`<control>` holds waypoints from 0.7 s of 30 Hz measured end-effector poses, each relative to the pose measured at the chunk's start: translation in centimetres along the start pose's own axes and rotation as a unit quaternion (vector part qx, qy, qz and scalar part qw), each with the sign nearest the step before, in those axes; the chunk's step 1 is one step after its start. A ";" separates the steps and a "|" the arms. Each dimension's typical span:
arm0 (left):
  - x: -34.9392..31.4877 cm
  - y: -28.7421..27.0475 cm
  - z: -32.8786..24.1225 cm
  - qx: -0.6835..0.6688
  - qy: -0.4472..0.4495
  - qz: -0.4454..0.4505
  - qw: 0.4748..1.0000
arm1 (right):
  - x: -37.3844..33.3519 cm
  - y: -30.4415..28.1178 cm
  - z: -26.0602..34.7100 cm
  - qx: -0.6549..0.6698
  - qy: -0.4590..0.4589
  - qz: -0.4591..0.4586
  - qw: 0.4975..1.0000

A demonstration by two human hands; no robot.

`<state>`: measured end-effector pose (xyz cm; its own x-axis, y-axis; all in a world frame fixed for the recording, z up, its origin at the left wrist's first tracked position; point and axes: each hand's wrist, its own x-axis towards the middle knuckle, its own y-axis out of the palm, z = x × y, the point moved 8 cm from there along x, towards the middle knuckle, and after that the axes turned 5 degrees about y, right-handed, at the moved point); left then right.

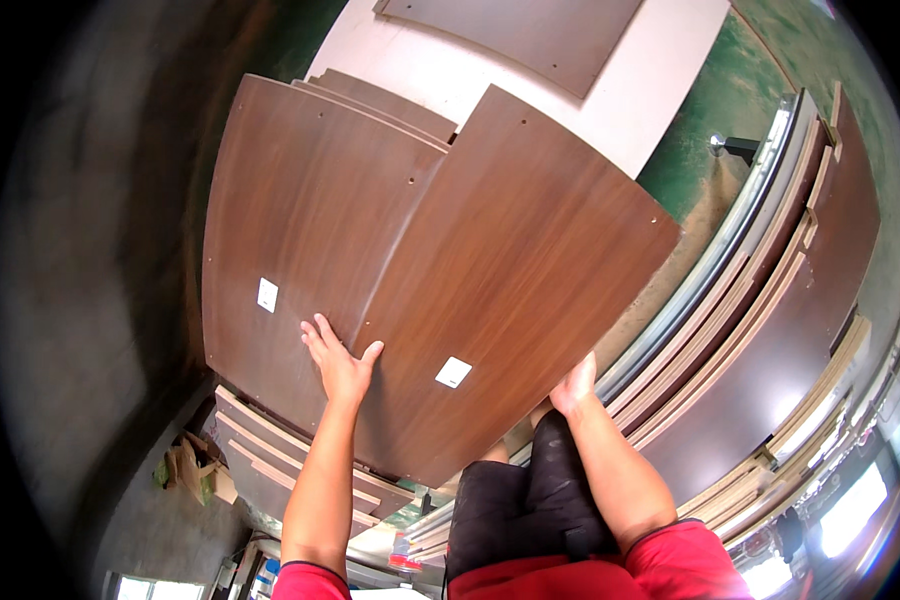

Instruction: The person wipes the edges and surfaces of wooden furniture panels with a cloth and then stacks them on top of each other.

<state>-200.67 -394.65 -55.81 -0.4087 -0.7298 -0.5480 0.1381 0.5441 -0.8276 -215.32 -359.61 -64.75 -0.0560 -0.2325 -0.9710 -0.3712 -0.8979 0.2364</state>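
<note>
A brown wood-grain panel (530, 230) with small drilled holes and a white label (453, 372) lies at an angle before me. It is turned against another brown panel (300, 200) on its left, which bears its own white label (267, 295). My left hand (340, 370) rests with spread fingers on the left panel, close to where the two meet. At the lower right edge of the right panel, my right hand (575, 387) grips the board; its fingertips are hidden. More panel edges show beneath the left one.
A white board (660, 90) with another brown panel (530, 30) on it lies ahead. Several boards (750, 310) stand stacked on edge to my right. More boards (270, 450) are at the lower left, near a torn cardboard piece (198, 470). A grey wall (80, 250) rises left.
</note>
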 end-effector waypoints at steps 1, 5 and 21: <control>-0.1 0.2 0.4 0.001 -0.001 0.000 1.000 | -0.1 0.0 -0.3 0.003 0.011 0.004 1.000; 0.1 -0.2 -0.4 -0.006 -0.010 0.002 1.000 | -0.7 0.8 -0.1 0.011 0.008 0.031 0.999; -1.1 -2.1 1.6 0.036 0.041 -0.090 0.994 | -10.0 17.7 7.6 -0.708 -0.565 -0.135 0.401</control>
<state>-199.11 -395.64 -53.68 -0.5037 -0.7749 -0.3818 0.1204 0.3747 -0.9193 -228.38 -370.33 -51.15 -0.8727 -0.4559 -0.1750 0.3487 -0.3308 -0.8769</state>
